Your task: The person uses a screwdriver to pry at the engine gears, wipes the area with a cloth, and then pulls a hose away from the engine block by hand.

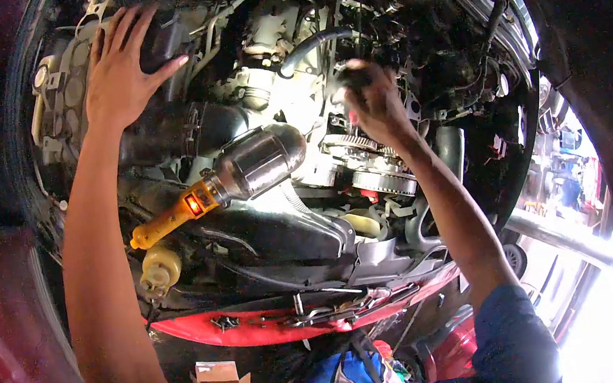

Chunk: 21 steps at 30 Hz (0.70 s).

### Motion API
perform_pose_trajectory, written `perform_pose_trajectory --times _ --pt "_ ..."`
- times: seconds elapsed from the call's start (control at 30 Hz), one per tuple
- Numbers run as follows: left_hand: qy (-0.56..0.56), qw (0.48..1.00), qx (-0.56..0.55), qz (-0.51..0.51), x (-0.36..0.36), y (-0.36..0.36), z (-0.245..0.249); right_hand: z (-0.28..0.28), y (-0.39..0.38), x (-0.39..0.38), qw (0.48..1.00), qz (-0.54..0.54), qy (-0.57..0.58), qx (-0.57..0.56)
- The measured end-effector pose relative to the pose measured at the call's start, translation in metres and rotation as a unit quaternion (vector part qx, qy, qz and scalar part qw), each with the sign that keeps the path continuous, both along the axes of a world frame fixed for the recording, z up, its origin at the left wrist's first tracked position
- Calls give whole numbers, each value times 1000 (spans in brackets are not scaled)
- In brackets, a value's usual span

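Note:
My left hand (118,80) is spread flat with its fingers apart, on or just over dark parts at the upper left of the engine bay. Over the engine, my right hand (378,102) has its fingers curled and is blurred by motion. Something dark, with a bit of red near it, shows at those fingers, too smeared to name. Just below that hand are toothed timing gears (358,147). A work lamp (261,162) with a yellow handle lies tilted across the bay between my arms, its light falling on the engine.
A black hose (319,43) curves over the engine. Several tools and small fasteners lie along the red front edge (209,332) of the car. A yellowish reservoir (161,268) sits beside the lamp handle. An open cardboard box (221,378) stands lower down, beyond the edge.

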State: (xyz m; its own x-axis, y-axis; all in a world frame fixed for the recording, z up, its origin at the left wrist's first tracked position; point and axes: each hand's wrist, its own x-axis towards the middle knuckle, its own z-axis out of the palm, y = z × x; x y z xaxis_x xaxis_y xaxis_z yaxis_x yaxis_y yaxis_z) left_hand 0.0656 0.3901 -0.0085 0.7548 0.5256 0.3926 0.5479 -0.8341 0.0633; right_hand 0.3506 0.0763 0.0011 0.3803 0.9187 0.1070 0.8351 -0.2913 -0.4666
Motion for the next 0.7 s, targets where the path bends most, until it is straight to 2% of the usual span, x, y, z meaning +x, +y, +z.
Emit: perform_pose_trajectory --times 0.07,0.13,0.17,0.2,0.27,0.33,0.4,0.43,0.47,0.57,0.6,0.67,0.7 --pt "3 1000 4 0 0 -2 0 -5 3 6 978 35 -205 14" --pt "4 1000 16 0 2 0 -2 -30 8 7 958 60 -277 -37" --pt "7 1000 6 9 3 0 -4 -42 6 10 959 85 -260 -71" --pt "1 1000 10 3 3 0 -6 -53 4 4 960 62 -214 -168" --pt "-10 1000 17 -5 2 3 -9 -63 -3 6 965 137 -190 -119" --pt "3 1000 15 -1 0 3 -9 -47 -8 -9 969 125 -159 -139" --pt "4 1000 15 1 2 3 -7 -36 -9 -10 950 200 -175 -164" --pt "3 1000 16 2 2 3 -7 -40 -16 -17 945 203 -164 -198" --pt "2 1000 16 4 2 2 -7 -50 -25 -25 931 208 -231 -193" --pt "-4 1000 15 5 2 -1 -4 -49 -42 -47 957 148 -172 -181" --pt "-5 1000 12 3 3 -1 -3 -46 -44 -53 970 142 -114 -162" --pt "-5 1000 8 2 2 -1 -2 -41 -44 -54 968 153 -84 -182" --pt "-6 1000 6 0 3 -1 -1 -25 -37 -56 985 81 -7 -155"
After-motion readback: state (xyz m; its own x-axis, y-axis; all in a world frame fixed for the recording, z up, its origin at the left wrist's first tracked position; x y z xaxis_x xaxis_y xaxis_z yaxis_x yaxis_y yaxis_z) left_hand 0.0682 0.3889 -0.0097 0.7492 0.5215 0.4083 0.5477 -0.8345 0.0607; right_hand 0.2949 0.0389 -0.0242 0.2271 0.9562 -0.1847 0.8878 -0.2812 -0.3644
